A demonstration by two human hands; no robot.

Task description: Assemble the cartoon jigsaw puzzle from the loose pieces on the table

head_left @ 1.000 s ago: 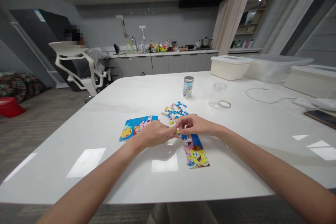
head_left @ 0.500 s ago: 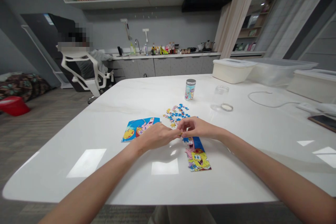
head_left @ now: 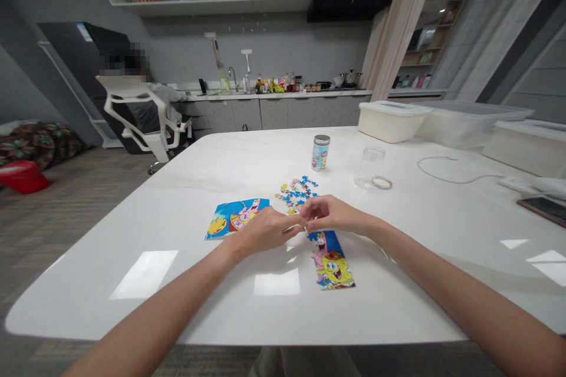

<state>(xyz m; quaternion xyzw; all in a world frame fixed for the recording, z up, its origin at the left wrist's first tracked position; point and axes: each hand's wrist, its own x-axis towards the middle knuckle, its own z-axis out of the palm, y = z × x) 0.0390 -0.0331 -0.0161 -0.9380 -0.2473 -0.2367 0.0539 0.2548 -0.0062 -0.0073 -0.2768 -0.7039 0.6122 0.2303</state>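
My left hand (head_left: 265,228) and my right hand (head_left: 332,215) meet fingertip to fingertip above the table. Both are closed in a pinch around a small jigsaw piece (head_left: 306,227), mostly covered by the fingers. Just below my right hand lies a partly joined jigsaw puzzle (head_left: 335,265), showing a yellow cartoon sponge and a pink starfish on blue. Beyond the fingers is a scatter of loose puzzle pieces (head_left: 297,191), partly hidden by my right hand. A picture card (head_left: 225,218) with matching cartoon art lies beside my left hand, which covers its right part.
A printed tin (head_left: 321,153) with a silver lid stands behind the pieces. Right of it are a clear jar (head_left: 371,165) and a round lid (head_left: 382,182). Storage boxes (head_left: 391,121), a white cable (head_left: 464,177) and a phone (head_left: 546,211) occupy the right side. A person sits in a white chair (head_left: 145,112).
My left thumb and forefinger have parted slightly, and the piece between the hands has turned, showing a paler side. The puzzle, card and tin stay where they were.
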